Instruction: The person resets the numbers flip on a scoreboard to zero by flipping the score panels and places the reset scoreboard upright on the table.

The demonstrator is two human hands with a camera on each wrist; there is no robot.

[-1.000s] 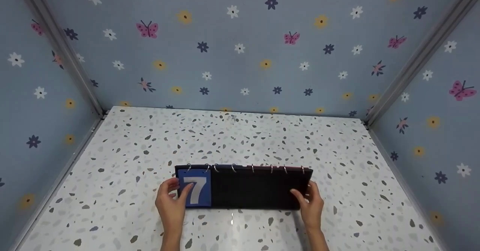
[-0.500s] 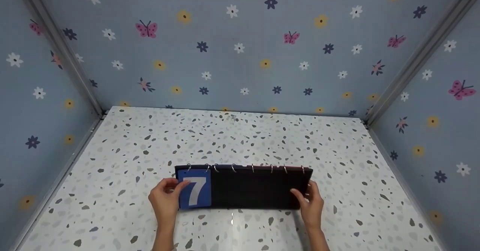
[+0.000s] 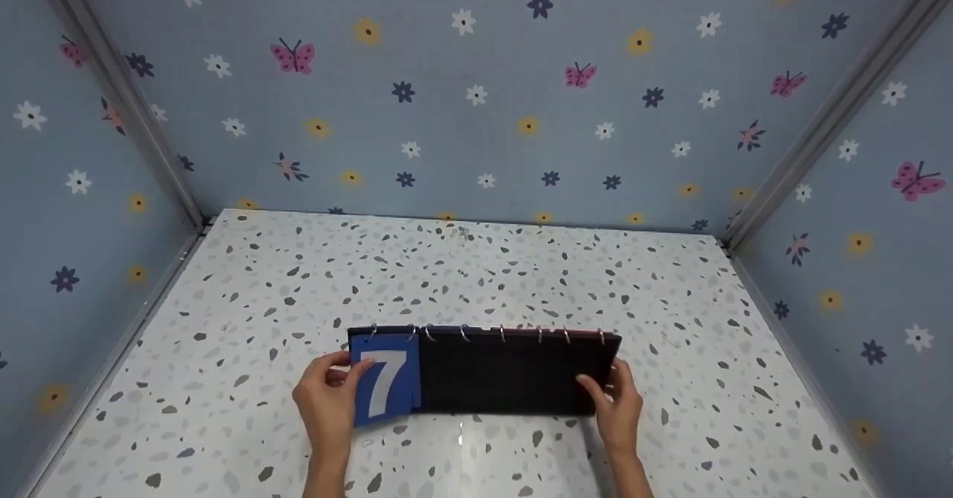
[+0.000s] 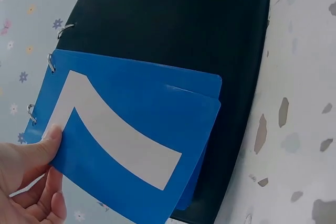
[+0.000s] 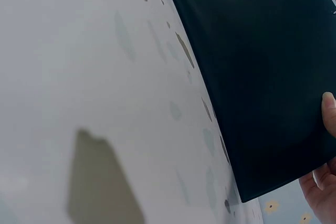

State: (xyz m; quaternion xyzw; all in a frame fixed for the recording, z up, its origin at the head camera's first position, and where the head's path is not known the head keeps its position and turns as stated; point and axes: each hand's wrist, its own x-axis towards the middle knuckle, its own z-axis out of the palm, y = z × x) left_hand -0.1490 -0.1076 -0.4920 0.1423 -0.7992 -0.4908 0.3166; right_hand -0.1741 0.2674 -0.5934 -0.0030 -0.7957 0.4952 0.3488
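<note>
A black ring-bound board (image 3: pixel 514 375) stands tilted on the speckled surface, metal rings along its top edge. At its left end hangs a blue card (image 3: pixel 399 394) with a white 7. My left hand (image 3: pixel 326 401) pinches that card's left edge between thumb and fingers; in the left wrist view the card (image 4: pixel 126 166) is skewed, with more blue card (image 4: pixel 194 80) showing behind it. The right hand (image 3: pixel 619 412) grips the board's right end, thumb on the front and fingers behind, as the right wrist view also shows at the board's edge (image 5: pixel 262 77).
The white speckled tabletop (image 3: pixel 461 275) extends around the board. Blue walls (image 3: pixel 476 59) patterned with flowers and butterflies enclose the back and both sides, with grey metal posts (image 3: pixel 130 103) at the corners.
My left hand has shifted left from the board's front to the card's edge, and the card's lower end has swung outward below the board. The right hand has stayed in place.
</note>
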